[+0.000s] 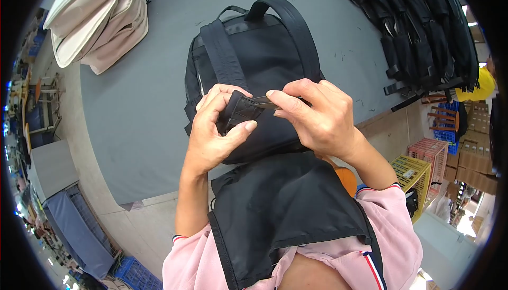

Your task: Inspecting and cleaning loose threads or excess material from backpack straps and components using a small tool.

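A black backpack [264,52] lies on the grey table in front of me, its shoulder straps and top handle facing up. My left hand [214,126] is closed on the stitched end of a black strap [241,111], folded up between thumb and fingers. In my right hand [317,112] is a slim metal tool that looks like thread snips [260,102], its thin blades at the strap's edge. Most of its grip is hidden by my fingers. Both hands are above the lower part of the backpack.
Cream and pinkish bags [100,20] are stacked at the table's far left. Black bags with straps [418,30] pile up at the far right. Bits of dark thread dot the grey table [132,120]. Yellow [415,176] and pink crates [431,155] stand on the floor at right.
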Demonstrator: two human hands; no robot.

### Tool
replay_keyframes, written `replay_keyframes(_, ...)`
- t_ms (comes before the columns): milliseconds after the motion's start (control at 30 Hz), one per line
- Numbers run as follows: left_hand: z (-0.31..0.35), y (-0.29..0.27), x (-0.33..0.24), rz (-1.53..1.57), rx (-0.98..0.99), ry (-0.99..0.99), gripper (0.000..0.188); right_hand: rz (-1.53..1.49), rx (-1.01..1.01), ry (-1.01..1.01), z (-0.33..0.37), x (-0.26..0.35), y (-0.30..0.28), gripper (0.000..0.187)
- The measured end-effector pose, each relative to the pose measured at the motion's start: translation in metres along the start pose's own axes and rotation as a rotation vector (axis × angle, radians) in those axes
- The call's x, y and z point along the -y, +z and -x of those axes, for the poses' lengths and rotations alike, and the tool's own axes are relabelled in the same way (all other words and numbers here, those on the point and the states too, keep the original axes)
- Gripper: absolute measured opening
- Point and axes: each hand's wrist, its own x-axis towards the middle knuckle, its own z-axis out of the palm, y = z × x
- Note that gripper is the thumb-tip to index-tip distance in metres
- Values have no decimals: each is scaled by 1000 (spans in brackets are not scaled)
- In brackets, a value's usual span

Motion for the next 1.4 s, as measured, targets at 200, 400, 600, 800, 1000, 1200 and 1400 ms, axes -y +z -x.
replay_keyframes(200, -3, -3, 1, 15, 60, 11, 28, -236, 35, 124, 6, -6, 10, 34)
replay_keyframes(400, -2, 2, 0, 76, 80, 5, 28, -681, 61, 404, 12, -2, 23, 21)
replay_keyframes(600, -3, 9, 0, 66, 15, -3, 34, -1278, -93, 890, 19, 5, 21, 26)
replay_keyframes(800, -2, 17, -1, -66, 1, 52, 35, -759, -141, 613, 20, 4, 26, 29)
replay_keyframes(1000, -4, 25, -3, -244, 6, 191, 36, -545, -210, 553, 18, 4, 32, 16)
replay_keyframes(1200, -6, 32, 2, -308, -7, 218, 39, -1054, -104, 713, 25, 6, 15, 12)
replay_keyframes(1400, -9, 30, 9, -183, 41, 141, 42, -1396, 56, 605, 37, 1, -10, 8)
